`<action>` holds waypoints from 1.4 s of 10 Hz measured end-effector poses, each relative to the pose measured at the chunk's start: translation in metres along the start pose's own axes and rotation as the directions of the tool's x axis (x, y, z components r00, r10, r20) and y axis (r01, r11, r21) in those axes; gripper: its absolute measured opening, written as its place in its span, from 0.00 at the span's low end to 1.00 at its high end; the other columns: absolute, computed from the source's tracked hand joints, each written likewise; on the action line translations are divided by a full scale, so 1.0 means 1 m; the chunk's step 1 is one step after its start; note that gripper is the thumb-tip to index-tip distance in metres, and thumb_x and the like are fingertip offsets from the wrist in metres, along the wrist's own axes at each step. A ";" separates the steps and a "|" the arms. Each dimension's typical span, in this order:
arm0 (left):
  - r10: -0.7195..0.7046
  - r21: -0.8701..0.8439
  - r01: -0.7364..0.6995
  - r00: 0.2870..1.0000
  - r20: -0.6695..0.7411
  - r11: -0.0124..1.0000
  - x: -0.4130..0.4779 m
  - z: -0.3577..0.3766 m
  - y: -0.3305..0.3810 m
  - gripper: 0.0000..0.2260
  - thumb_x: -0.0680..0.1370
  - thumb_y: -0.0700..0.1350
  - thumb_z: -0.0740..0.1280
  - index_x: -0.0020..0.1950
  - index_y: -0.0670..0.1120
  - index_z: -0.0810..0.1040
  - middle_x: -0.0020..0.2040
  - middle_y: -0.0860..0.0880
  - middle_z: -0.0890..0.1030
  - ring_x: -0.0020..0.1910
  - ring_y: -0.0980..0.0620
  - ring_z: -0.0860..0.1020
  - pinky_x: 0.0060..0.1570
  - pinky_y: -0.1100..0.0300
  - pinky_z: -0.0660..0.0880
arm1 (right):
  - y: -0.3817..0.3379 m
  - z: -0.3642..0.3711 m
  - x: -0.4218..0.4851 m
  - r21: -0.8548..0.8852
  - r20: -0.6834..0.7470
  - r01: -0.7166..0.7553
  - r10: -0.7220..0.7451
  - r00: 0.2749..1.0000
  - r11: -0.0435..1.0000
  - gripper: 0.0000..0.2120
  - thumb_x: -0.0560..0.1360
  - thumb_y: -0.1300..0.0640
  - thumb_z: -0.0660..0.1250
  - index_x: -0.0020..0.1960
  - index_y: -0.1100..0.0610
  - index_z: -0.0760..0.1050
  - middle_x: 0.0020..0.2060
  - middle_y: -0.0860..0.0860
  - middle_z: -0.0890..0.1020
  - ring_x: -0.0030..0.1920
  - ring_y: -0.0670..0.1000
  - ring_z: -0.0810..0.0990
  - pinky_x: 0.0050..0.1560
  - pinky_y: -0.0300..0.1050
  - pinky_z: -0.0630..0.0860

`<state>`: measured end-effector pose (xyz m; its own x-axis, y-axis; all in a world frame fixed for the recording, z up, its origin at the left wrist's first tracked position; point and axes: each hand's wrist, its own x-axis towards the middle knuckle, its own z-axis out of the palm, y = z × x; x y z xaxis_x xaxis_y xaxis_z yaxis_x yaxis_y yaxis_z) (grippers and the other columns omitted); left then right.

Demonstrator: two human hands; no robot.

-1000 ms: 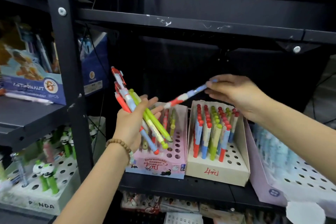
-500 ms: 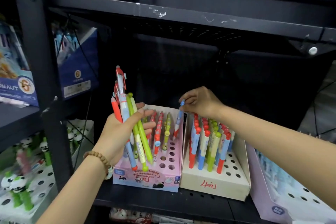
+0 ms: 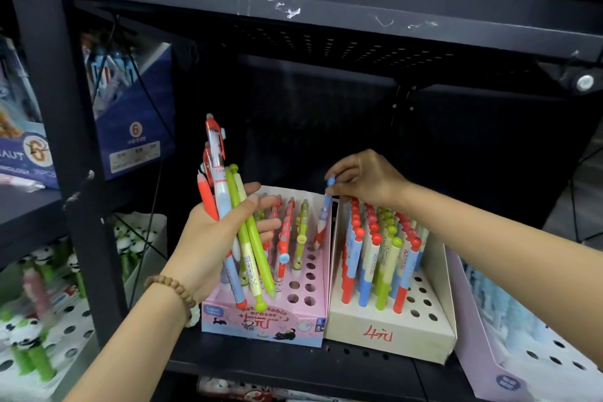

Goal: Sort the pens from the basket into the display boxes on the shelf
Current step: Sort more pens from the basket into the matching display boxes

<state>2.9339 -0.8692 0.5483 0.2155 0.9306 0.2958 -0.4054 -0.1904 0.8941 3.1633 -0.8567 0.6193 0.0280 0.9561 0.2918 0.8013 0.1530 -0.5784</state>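
Black metal shelf (image 3: 261, 365) — a right hand (image 3: 365, 179) pinches a blue-and-red pen (image 3: 323, 215) by its top, tip down inside the pink display box (image 3: 313, 303), while the left hand (image 3: 215, 232) clamps the spare pens (image 3: 251, 248) fanned — seemingly ready for picking.

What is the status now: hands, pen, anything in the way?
Left hand grips pen bundle. Right hand pinches one pen, tip down at right side of pink box. Nothing blocks holes.
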 end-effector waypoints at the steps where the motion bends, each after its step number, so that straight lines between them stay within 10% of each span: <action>1: 0.000 -0.003 0.000 1.000 -0.005 1.000 -0.001 0.001 0.001 0.11 0.77 0.43 0.65 0.59 0.48 0.76 0.47 0.49 0.85 0.44 0.48 0.84 0.36 0.62 0.79 | 0.004 0.001 -0.003 -0.015 -0.040 0.028 -0.029 0.999 0.999 0.09 0.69 0.58 0.75 0.49 0.55 0.81 0.43 0.50 0.84 0.45 0.41 0.81 0.45 0.32 0.77; 4: -0.025 -0.011 0.025 0.999 -0.023 1.000 -0.002 0.004 0.003 0.09 0.77 0.43 0.65 0.56 0.45 0.76 0.48 0.48 0.85 0.44 0.47 0.84 0.36 0.61 0.80 | -0.003 0.020 -0.002 -0.185 0.065 -0.010 0.023 0.998 0.983 0.11 0.67 0.57 0.77 0.47 0.56 0.78 0.43 0.52 0.84 0.46 0.52 0.82 0.52 0.54 0.79; 8: -0.169 -0.195 0.168 0.986 0.010 0.966 -0.013 0.017 0.007 0.17 0.69 0.47 0.71 0.55 0.40 0.78 0.49 0.44 0.85 0.48 0.46 0.84 0.35 0.59 0.80 | -0.015 0.011 -0.010 -0.450 0.283 0.033 0.108 0.953 0.892 0.16 0.81 0.50 0.58 0.61 0.55 0.78 0.58 0.55 0.80 0.57 0.57 0.79 0.59 0.53 0.76; 9: -0.163 -0.151 0.164 0.986 0.019 0.975 -0.021 0.023 0.008 0.18 0.68 0.49 0.71 0.54 0.41 0.79 0.49 0.45 0.85 0.48 0.46 0.84 0.36 0.60 0.80 | -0.031 0.009 -0.019 -0.360 0.222 0.066 0.017 0.975 0.931 0.20 0.80 0.45 0.56 0.66 0.54 0.74 0.63 0.54 0.74 0.63 0.54 0.73 0.65 0.49 0.70; 10: -0.142 -0.107 0.150 0.987 0.079 0.983 -0.029 0.037 0.007 0.18 0.69 0.50 0.71 0.55 0.42 0.79 0.49 0.46 0.85 0.47 0.47 0.84 0.38 0.62 0.79 | -0.047 -0.002 -0.042 0.215 0.204 0.010 -0.055 0.977 0.976 0.19 0.79 0.41 0.55 0.58 0.50 0.79 0.56 0.47 0.82 0.56 0.45 0.80 0.56 0.39 0.74; 11: -0.136 -0.085 0.149 0.979 0.150 0.985 -0.036 0.060 0.006 0.13 0.72 0.49 0.69 0.54 0.45 0.79 0.47 0.49 0.85 0.46 0.48 0.84 0.38 0.63 0.79 | -0.049 -0.016 -0.070 0.383 0.211 0.028 -0.117 0.970 0.923 0.13 0.78 0.46 0.63 0.53 0.52 0.81 0.48 0.48 0.85 0.48 0.44 0.83 0.45 0.32 0.78; 14: -0.123 0.000 0.124 0.981 0.148 0.992 -0.046 0.108 -0.010 0.10 0.75 0.49 0.65 0.52 0.44 0.80 0.44 0.49 0.86 0.42 0.48 0.85 0.34 0.63 0.79 | 0.019 -0.090 -0.131 0.736 -0.143 -0.002 0.158 0.977 0.677 0.08 0.77 0.60 0.64 0.55 0.57 0.78 0.42 0.50 0.86 0.43 0.49 0.85 0.42 0.36 0.80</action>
<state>3.0239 -0.9436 0.5616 0.3924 0.8906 0.2299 -0.3752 -0.0732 0.9240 3.2286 -1.0014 0.6394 0.2395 0.9227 0.3022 0.1026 0.2855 -0.9529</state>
